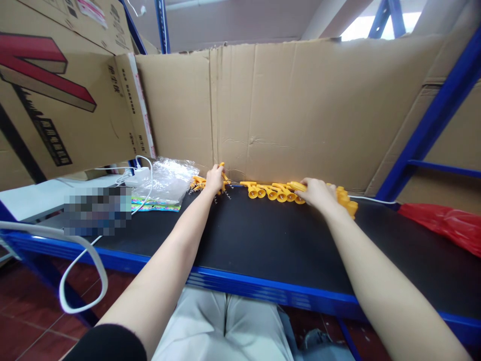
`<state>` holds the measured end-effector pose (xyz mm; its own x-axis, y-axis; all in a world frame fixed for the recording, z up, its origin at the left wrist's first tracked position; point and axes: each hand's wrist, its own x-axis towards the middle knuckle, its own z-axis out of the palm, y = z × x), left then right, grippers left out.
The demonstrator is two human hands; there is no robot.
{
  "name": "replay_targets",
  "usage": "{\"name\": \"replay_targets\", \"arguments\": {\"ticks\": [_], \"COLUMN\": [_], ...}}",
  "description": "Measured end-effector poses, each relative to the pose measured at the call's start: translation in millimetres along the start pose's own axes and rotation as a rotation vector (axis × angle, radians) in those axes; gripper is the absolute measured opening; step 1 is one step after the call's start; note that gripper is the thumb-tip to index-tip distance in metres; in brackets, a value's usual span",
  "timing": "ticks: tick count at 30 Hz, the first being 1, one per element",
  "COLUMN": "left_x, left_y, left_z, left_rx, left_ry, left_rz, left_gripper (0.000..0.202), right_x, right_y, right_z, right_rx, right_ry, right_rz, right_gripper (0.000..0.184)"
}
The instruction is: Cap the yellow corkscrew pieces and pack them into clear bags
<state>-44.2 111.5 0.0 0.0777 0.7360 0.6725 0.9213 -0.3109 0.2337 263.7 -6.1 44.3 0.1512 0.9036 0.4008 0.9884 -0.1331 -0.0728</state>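
At the back of the black tabletop (255, 240), my left hand (215, 180) is closed around a yellow plastic piece (225, 176) that pokes out past its fingers. Around that hand lies a heap of similar yellow pieces with thin curly wires (197, 184). A row of yellow plastic pieces with round, cup-like ends (272, 193) runs along the cardboard in the middle. At the row's right end, my right hand (317, 193) has its fingertips closed on a yellow piece (298, 186). More yellow pieces (347, 201) are stacked beside that hand, partly hidden by it.
Tall cardboard (319, 110) walls off the back, with a printed carton (75, 100) at the left. Clear plastic bags (167, 180) and white cables (151, 180) lie left. A red plastic bag (443, 220) sits right. The blue metal edge (270, 291) borders the front.
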Motion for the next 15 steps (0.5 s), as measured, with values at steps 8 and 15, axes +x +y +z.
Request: {"name": "replay_targets", "arguments": {"ticks": [8,15], "left_x": [-3,13], "left_y": [-8,-3], "left_z": [-0.6,-0.4], "left_rx": [-0.013,-0.231], "left_ry": [0.081,0.254], "left_rz": [-0.049,-0.340], "left_gripper": [0.029,0.023], "right_x": [0,0], "right_y": [0,0], "right_z": [0,2], "right_rx": [0.000,-0.004], "right_ry": [-0.003,0.004], "right_rz": [-0.008,-0.015], "right_gripper": [0.031,0.030]}}
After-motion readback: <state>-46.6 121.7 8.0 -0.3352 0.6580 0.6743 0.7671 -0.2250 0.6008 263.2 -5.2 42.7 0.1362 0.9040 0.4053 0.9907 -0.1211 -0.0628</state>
